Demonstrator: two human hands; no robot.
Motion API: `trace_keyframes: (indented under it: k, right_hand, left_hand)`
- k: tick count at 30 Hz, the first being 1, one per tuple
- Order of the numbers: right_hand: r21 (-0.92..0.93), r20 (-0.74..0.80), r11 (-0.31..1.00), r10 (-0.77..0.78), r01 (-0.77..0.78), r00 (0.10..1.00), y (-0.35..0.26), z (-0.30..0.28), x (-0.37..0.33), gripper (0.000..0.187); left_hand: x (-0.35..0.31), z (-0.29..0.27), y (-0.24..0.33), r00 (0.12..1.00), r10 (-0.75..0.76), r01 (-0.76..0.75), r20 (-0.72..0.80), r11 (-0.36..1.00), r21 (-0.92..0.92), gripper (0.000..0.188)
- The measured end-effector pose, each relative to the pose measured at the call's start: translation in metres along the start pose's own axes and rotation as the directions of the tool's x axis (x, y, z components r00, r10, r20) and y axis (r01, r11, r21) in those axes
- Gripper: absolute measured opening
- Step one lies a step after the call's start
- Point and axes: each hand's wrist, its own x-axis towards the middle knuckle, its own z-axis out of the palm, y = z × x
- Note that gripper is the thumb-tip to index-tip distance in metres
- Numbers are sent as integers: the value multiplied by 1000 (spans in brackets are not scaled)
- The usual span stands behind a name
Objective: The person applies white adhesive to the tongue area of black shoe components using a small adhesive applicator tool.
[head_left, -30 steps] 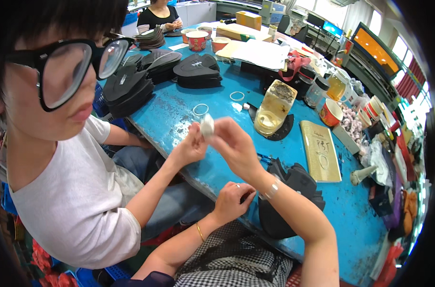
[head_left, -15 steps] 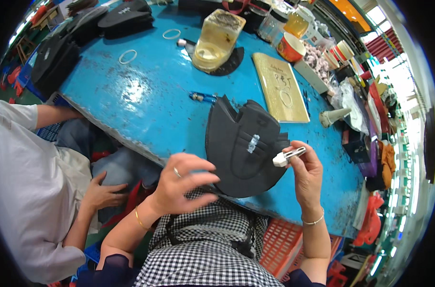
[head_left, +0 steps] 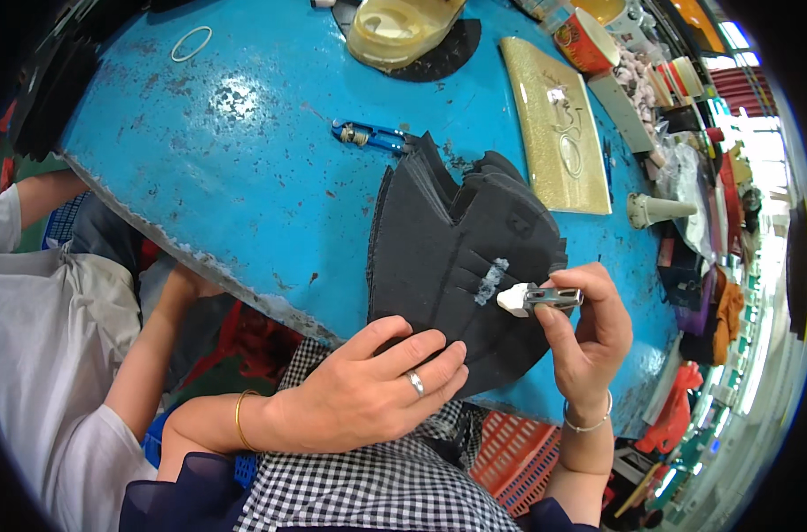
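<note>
A stack of black, sheet-like cut pieces (head_left: pixel 421 257) lies at the table's near edge, with a notch at its far end. Cut lines and a whitish mark (head_left: pixel 492 282) show on the top piece. My left hand (head_left: pixel 395 377) rests palm down on the stack's near left part, fingers stretched out and slightly apart. Between the thumb and fingers of my right hand (head_left: pixel 590 332) is a metal clip (head_left: pixel 556 298) with a white chalk-like block (head_left: pixel 513 300) at its end. That block is just right of the whitish mark; whether it touches the piece I cannot tell.
Blue thread snips (head_left: pixel 368 136) lie beyond the stack on the blue table (head_left: pixel 244 177). A gold notebook (head_left: pixel 554 133) is at the far right, near a pale cone (head_left: pixel 661 210). A yellowish container (head_left: pixel 395 35) stands far back. At left sits another person (head_left: pixel 40 301).
My left hand has come down onto the black stack. My right hand has brought the clip and white block nearer the whitish mark. The view has shifted closer to the stack.
</note>
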Motion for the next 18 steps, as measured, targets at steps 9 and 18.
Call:
trace_keyframes:
  k: [9,18]
  right_hand:
    - [-139,131,978,-135,153,982,-10,14,12,33]
    - [-301,15,947,-111,110,994,2,15,21,32]
  left_hand:
    - [4,12,-1,993,-36,41,-114,998,39,11]
    - [2,8,0,997,-31,33,-73,999,23,10]
